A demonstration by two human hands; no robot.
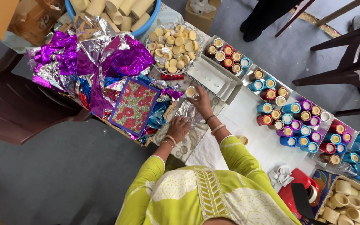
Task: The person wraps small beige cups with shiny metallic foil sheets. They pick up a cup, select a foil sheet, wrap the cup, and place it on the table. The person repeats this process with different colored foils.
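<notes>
You've only got one view: head cam, looking straight down on the counter (pixel 246 121) from fairly high up.

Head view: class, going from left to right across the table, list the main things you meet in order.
Purple and silver foil heap → red floral card → left hand → right hand holding a small tube → white tray → rows of foil-wrapped tubes → red tape dispenser → plain tubes.

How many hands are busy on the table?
2. The left hand presses on the silver foil near the table's edge. The right hand is just beyond it, holding a small tube. Nobody else's hands show.
</notes>
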